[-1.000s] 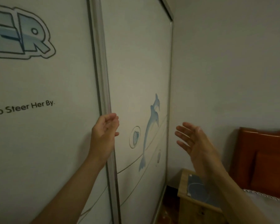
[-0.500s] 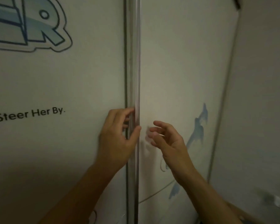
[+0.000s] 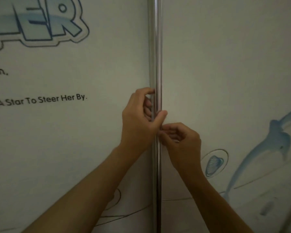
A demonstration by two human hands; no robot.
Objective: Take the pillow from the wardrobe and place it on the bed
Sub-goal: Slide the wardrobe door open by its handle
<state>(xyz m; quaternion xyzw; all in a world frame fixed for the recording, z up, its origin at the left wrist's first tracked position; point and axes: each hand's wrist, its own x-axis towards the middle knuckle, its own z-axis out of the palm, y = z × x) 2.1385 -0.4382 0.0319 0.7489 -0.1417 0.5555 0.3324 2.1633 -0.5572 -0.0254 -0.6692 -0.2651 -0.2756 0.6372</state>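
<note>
A white sliding-door wardrobe fills the view. Its left door [image 3: 65, 132] carries blue letters and black text. Its right door [image 3: 225, 73] shows a blue dolphin [image 3: 262, 155]. A vertical chrome strip [image 3: 155, 47] runs between the two doors. My left hand [image 3: 139, 120] grips this strip, fingers curled on its left edge and thumb across its front. My right hand [image 3: 181, 140] sits just below and to the right, fingertips curled against the strip's right edge. The doors are closed. The pillow and the bed are not in view.
The wardrobe doors stand very close in front of me. A small round shell drawing [image 3: 214, 163] lies right of my right hand. Thin curved lines cross the lower parts of both doors.
The view has swung left and closer to the wardrobe; the wall, bedside table and headboard have left the frame. My right hand has moved left to the chrome strip, below my left hand.
</note>
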